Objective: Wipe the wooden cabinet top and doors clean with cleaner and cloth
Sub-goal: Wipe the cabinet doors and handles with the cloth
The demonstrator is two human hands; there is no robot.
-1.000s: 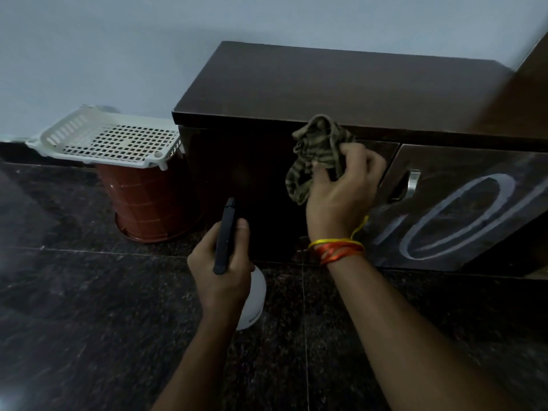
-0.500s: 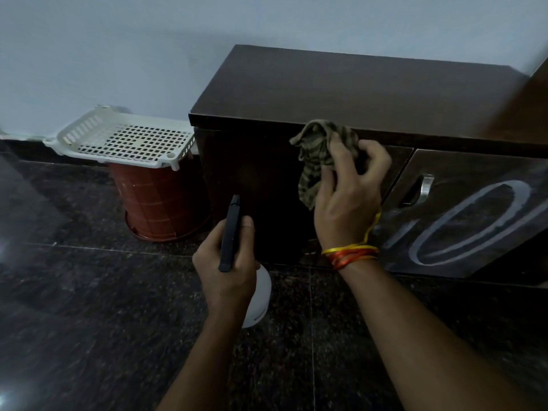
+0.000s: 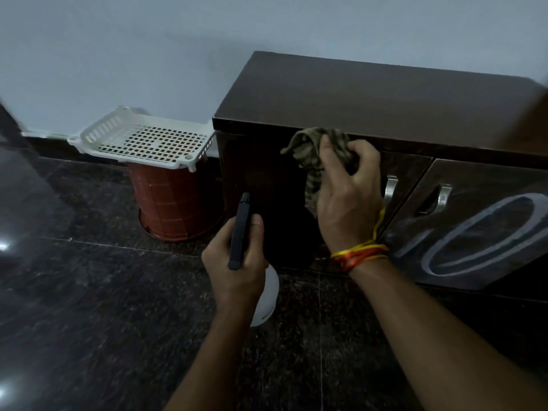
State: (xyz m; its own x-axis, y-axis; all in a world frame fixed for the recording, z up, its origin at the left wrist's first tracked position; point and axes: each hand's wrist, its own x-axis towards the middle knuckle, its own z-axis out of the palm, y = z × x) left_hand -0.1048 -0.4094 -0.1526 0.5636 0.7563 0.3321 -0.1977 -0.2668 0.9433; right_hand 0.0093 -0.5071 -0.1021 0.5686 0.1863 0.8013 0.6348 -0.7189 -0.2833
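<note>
A low dark wooden cabinet (image 3: 370,96) stands against the wall, its top bare. My right hand (image 3: 350,200) grips a bunched striped olive cloth (image 3: 314,161) against the upper part of the left door (image 3: 261,185), just under the top's front edge. My left hand (image 3: 237,262) holds a white spray bottle (image 3: 267,298) with a black trigger head (image 3: 239,232), low in front of the left door. The bottle's body is mostly hidden behind the hand. The right door (image 3: 474,232) carries pale looping marks.
Two metal handles (image 3: 390,186) sit where the doors meet. Left of the cabinet, a white perforated plastic tray (image 3: 142,140) lies on an upturned red-brown bucket (image 3: 172,203). The floor (image 3: 89,292) is dark polished stone tile. A pale wall runs behind.
The view has swung left, so the cabinet sits further right in frame. My right hand has regripped the cloth, still at the left door's top. The left hand keeps holding the bottle.
</note>
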